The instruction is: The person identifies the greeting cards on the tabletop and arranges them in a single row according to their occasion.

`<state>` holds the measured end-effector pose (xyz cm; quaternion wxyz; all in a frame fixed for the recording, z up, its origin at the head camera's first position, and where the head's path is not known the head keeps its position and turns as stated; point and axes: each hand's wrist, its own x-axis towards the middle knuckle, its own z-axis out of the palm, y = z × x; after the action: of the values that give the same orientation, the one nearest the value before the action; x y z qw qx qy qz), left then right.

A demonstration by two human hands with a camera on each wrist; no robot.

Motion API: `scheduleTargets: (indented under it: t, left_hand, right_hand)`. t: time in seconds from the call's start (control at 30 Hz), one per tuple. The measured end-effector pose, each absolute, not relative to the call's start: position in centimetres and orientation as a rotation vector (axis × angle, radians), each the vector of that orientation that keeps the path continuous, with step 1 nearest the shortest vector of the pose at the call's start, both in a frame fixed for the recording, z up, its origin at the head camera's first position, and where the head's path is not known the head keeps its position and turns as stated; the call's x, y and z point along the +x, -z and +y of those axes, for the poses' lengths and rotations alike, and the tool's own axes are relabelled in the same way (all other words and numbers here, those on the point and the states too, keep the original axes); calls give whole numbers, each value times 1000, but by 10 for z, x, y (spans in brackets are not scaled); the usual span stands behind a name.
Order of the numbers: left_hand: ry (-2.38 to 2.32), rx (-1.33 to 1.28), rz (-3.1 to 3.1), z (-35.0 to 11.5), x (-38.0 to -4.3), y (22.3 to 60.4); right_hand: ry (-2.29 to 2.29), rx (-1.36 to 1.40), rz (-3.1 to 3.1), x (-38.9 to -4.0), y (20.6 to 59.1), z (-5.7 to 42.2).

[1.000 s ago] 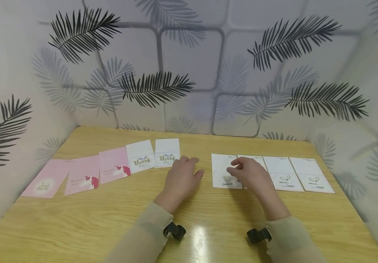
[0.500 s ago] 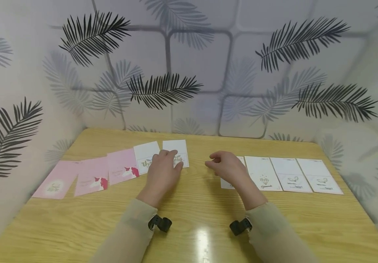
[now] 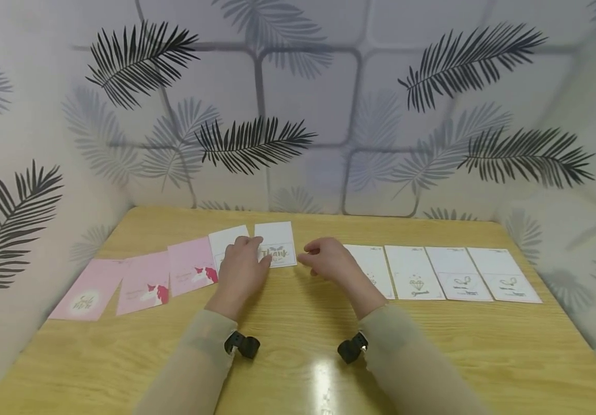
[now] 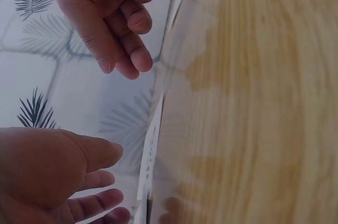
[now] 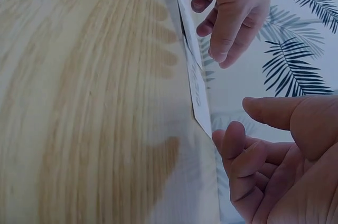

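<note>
Possibly, a low sweep by the loosely spread left hand or thumb-parted, empty right hand, flanking the Thank card, could skew it.

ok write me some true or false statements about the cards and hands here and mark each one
1. Three pink cards lie on the table. True.
2. Every card is pink. False: the rightmost card is white.
3. In the head view, the left hand hides part of a white card. True.
4. All the cards sit in one pile. False: they lie spread out in two groups.
5. In the head view, the right hand is right of a card reading "Thank". True.
</note>
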<state>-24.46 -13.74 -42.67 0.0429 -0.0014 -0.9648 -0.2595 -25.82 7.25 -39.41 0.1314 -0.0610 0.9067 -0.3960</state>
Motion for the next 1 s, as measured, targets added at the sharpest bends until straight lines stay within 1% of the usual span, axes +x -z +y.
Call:
scheduleTargets:
  t: [0.53, 0.73, 1.0]
  left_hand:
    - [765, -21, -3008, -146, -250, 430]
    - [696, -53, -3056, -146, -250, 433]
    - [640, -76, -3067, -148, -251, 431]
  right_hand:
    - [1084, -123, 2653, -267, 404, 59]
    - [1057, -143, 2650, -269, 407, 55]
    - [1050, -121, 2633, -268, 403, 51]
